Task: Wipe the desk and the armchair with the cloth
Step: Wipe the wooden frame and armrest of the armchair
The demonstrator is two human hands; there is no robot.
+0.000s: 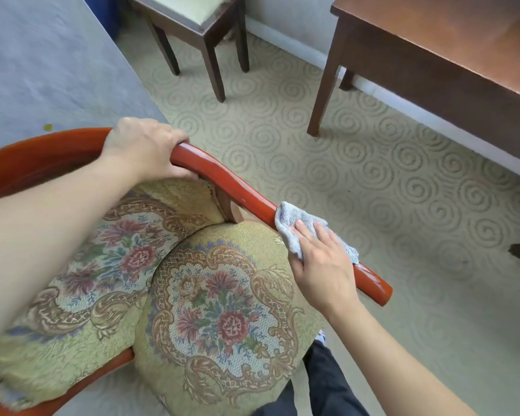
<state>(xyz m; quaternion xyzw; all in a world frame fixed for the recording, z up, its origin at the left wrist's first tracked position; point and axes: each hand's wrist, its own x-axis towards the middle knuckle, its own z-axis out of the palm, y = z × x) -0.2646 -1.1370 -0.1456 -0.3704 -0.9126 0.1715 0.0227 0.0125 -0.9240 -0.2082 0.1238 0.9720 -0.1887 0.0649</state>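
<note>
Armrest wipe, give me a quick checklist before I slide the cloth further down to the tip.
1. Cloth on the armrest: ok, draped over the rail.
2. Right hand presses the cloth flat: ok.
3. Left hand steadies the chair's top rail: ok, gripping.
4. Path to the armrest tip free: ok.
5. Rail already wiped is clean: cannot tell.
6. Underside of the rail covered by the cloth: cannot tell.

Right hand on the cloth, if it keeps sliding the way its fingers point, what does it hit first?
The right hand points up along the red wooden armrest under the cloth. The rail looks bare until the left hand gripping the chair's top curve, likely the first thing met.
</note>
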